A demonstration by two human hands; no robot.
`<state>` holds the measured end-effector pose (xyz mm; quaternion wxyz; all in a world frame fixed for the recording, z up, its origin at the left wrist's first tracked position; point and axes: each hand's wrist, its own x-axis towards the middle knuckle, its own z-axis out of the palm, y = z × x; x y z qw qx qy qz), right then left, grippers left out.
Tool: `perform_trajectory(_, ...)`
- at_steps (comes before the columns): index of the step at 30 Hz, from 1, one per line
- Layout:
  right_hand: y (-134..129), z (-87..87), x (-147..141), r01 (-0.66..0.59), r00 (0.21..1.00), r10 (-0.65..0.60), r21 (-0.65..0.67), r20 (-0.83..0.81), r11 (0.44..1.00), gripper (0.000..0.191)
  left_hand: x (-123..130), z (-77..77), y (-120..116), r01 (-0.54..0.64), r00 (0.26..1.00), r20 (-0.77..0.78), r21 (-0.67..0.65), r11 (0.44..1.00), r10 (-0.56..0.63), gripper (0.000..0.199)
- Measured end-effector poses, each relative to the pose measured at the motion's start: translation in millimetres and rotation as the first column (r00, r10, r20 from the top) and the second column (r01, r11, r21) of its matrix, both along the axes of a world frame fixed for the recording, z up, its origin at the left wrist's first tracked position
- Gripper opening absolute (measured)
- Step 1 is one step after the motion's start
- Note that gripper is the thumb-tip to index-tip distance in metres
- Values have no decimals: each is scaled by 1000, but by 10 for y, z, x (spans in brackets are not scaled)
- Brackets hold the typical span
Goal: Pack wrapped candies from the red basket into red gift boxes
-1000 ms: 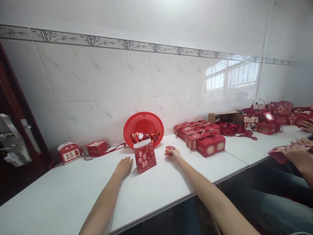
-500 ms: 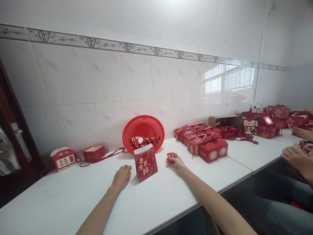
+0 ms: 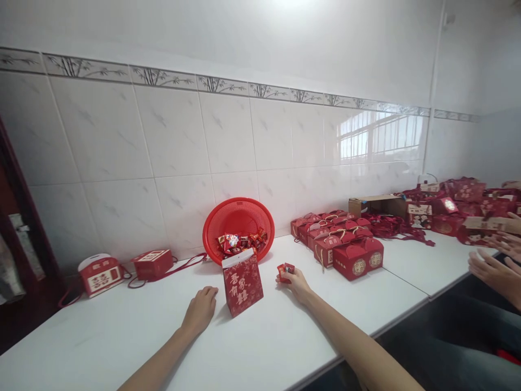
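Observation:
In the head view, my right hand (image 3: 299, 286) is closed on a few red-wrapped candies (image 3: 285, 272) just above the white table. My left hand (image 3: 200, 310) rests palm down on the tabletop with nothing in it, its fingers loosely extended. Between both hands stands a red paper gift box (image 3: 243, 285) with white lettering and a pale top flap, touched by neither hand. Behind it a red plastic basket (image 3: 239, 209) leans against the tiled wall, with more wrapped candies (image 3: 236, 243) lying in its lower part.
Two red gift boxes with cords, one (image 3: 101, 276) farther left than the other (image 3: 153, 266), stand by the wall. Rows of red boxes (image 3: 357, 259) fill the right side, beside a cardboard box (image 3: 376, 205) and ribbons. A co-worker's hands (image 3: 496, 274) are at the far right.
The view has tilted up slightly, so things sit a little lower. At the far right, the co-worker's hands have moved and a red box now stands beside them. My hands hold the same pose.

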<state>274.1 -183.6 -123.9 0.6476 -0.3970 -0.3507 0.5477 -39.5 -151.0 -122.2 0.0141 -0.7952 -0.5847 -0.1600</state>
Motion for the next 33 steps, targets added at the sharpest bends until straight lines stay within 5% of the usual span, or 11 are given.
perform_trajectory(15, 179, -133, -186, 82, 996, -82, 16, 37, 997, 33, -183, -193, 207, -9, 977, 215, 59, 998, -4, 30)
perform_trajectory(22, 154, -142, -184, 64, 997, -65, 18, 31, 998, 30, -212, -150, 363, -80, 866, 493, -32, 996, 85, 31)
perform_trajectory(33, 118, -127, -198, 69, 994, -70, 14, 89, 997, 29, -110, -41, 497, -128, 895, 411, -134, 983, 173, 26)
